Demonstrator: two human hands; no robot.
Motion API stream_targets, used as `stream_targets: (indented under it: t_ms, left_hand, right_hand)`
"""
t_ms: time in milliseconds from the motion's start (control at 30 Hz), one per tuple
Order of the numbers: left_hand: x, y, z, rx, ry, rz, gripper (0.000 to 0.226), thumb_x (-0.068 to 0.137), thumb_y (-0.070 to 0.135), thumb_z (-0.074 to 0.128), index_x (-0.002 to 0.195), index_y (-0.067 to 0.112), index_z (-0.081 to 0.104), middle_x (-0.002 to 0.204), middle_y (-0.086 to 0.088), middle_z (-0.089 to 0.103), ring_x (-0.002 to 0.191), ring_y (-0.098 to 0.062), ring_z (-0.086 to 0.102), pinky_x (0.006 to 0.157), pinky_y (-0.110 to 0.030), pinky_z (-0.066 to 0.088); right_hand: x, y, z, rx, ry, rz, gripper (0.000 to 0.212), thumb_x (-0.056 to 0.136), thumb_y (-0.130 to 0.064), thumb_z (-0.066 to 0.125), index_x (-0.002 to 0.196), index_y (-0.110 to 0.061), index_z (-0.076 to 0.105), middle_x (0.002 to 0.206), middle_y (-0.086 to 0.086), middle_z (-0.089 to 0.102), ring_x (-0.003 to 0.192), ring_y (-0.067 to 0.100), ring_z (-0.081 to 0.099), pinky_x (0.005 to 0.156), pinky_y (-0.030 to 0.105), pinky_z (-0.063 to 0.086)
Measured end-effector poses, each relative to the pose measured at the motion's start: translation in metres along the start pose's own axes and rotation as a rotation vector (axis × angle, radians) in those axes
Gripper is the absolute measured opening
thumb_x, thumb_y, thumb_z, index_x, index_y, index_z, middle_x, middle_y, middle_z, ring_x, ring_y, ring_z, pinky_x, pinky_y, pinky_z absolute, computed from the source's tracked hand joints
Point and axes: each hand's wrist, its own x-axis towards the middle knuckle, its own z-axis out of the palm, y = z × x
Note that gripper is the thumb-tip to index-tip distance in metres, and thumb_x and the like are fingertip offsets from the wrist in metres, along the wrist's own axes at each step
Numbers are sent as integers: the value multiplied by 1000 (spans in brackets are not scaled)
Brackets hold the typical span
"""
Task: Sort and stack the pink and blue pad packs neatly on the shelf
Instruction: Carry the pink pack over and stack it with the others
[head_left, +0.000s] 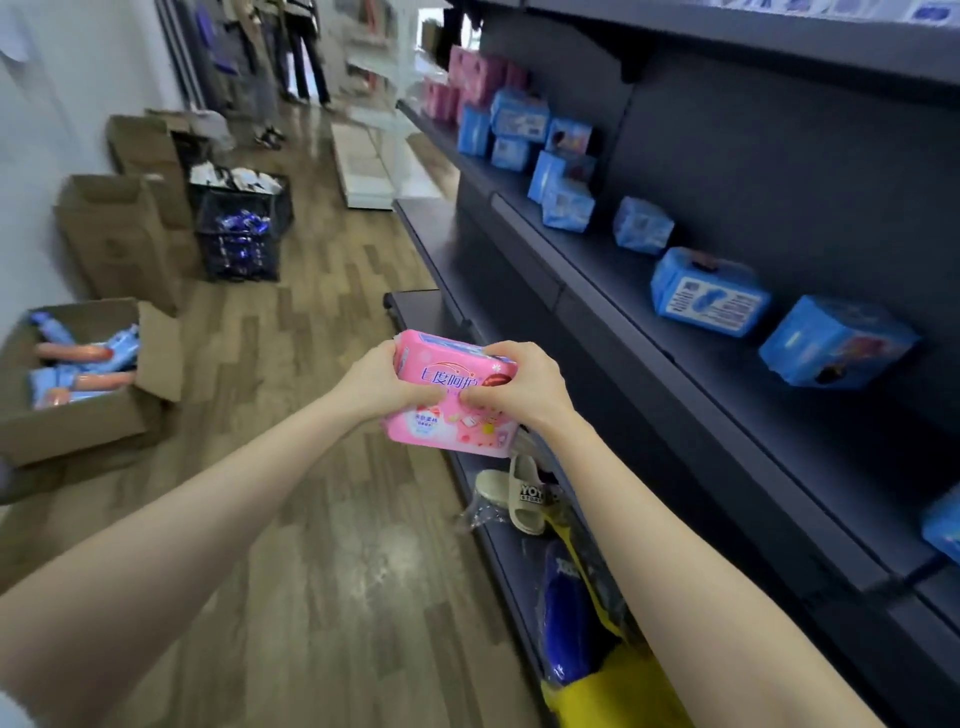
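Observation:
A pink pad pack (451, 415) is held in front of me over the aisle, beside the dark shelf unit. My left hand (382, 384) grips its left side and my right hand (519, 387) grips its right side, thumbs meeting on the front face. On the dark middle shelf (613, 260) several blue pad packs (709, 291) lie spread along its length, some stacked further back (519, 124). Pink packs (478, 78) stand at the far end of that shelf.
An open cardboard box (88, 410) with blue packs sits on the wooden floor at left. Further back stand more cartons (119, 234) and a black crate (239, 228). A beige slipper (519, 493) and blue and yellow bags (571, 639) lie on the bottom shelf. People stand far down the aisle.

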Motion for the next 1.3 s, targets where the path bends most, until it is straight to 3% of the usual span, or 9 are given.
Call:
stream_targets:
  t_ms: [67,133,500,633,867,967,1100,1200,1300]
  left_hand:
    - [14,0,-4,-10,27,-12,69,52,31,78,115,20,52,106,2,67,91,-14,66,83,-34,54]
    - [26,0,-7,-22,66,-19,66,52,32,74,114,22,53,104,3,68,90,-13,67,83,-35,55]
    - [84,-13,-28,-97,216,-92,84,37,42,74,115,21,54,102,2,70,87,-16,70,80,-42,57]
    - [98,-14,-36,-117,254,-109,77,40,36,76,112,23,52,103,-1,69,87,-17,70,78,-43,58]
    - [136,-30,-59,-173,267,-126,86,41,32,79,120,20,45,107,-3,67,90,-16,70,77,-44,58]
    - [154,-33,-70,-172,261,-129,75,46,27,79,114,21,48,105,-3,67,87,-16,70,77,-44,58]
    - [188,-38,-91,-153,261,-110,46,62,7,77,91,29,49,84,9,69,78,-12,68,77,-40,58]
    - [219,-45,-118,-131,279,-151,66,53,18,79,108,18,42,98,6,64,86,-12,67,75,-35,57]
    - [255,-51,-148,-97,283,-191,78,50,24,80,114,19,35,105,3,60,89,-13,65,70,-29,55]
  right_hand:
    - [21,-1,1,19,-32,-12,52,63,-29,83,111,-25,63,109,-6,52,100,14,57,89,33,50]
    - [39,-2,1,28,-59,-29,52,63,-29,83,111,-25,63,107,-6,52,99,14,58,88,33,50]
    - [132,-6,20,21,-219,-143,53,65,-30,83,113,-22,63,113,-1,55,98,16,61,87,35,52]
    - [158,-10,28,8,-258,-186,53,65,-33,83,113,-22,62,113,-1,55,99,17,60,88,36,52]
    - [205,-18,50,7,-298,-214,58,63,-33,84,115,-22,61,112,-3,53,97,17,61,87,38,53]
    - [228,-22,61,0,-316,-209,58,63,-33,84,115,-22,60,112,-3,52,97,17,61,87,37,53]
    - [270,-33,83,-7,-334,-195,60,62,-33,85,116,-23,59,117,-1,53,98,17,61,86,37,54]
    - [304,-46,99,-3,-331,-184,62,61,-33,85,116,-24,59,116,-1,54,97,17,62,85,38,54]
    - [342,-61,116,-6,-322,-175,64,60,-32,86,117,-22,59,118,0,53,99,19,61,87,40,54]
